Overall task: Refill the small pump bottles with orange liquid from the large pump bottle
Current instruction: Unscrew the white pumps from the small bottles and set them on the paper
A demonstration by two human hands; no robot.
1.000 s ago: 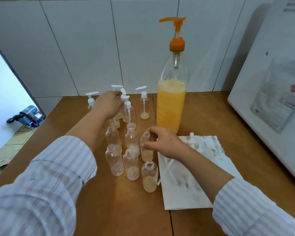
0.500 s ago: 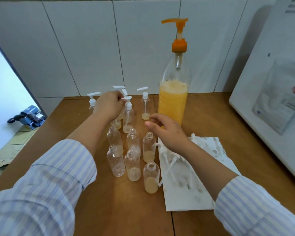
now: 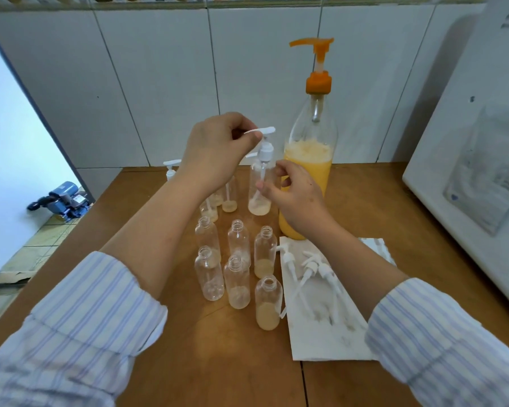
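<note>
Above the bench (image 3: 188, 362) I see my left hand (image 3: 215, 154) pinching the white pump head (image 3: 262, 131) of a small pump bottle (image 3: 260, 183), lifted clear of the wood, while my right hand (image 3: 296, 198) curls its fingers (image 3: 266, 186) round that bottle's body. Just behind stands the large pump bottle (image 3: 307, 177), half full of orange liquid. Six uncapped bottles (image 3: 238, 280) stand below, loose pumps (image 3: 306, 268) on a paper towel (image 3: 321, 333). White tiles (image 3: 159, 83) back the bench. Half a second ago this bottle stood among the others.

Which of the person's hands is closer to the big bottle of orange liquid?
Right. The right hand is directly in front of the big bottle, overlapping it; the left hand is off to its left.
</note>
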